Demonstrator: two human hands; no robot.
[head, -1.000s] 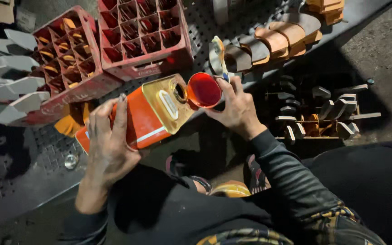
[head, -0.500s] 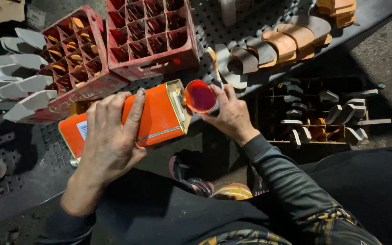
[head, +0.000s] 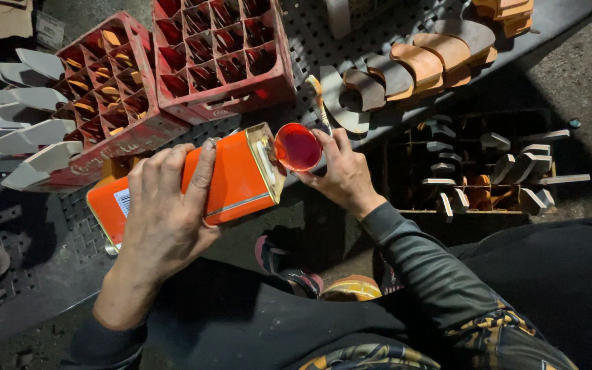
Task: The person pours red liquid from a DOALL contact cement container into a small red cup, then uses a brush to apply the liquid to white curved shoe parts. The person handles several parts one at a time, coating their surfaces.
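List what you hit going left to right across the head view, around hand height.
Pale grey wedge-shaped pieces → left hand gripping the orange rectangular metal can → small red cup held by the right hand → dark crate of grey and orange shaped pieces.

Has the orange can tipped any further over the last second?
Yes. Against the red crates, the orange can in the left hand has swung flatter, its mouth now level with the small red cup.
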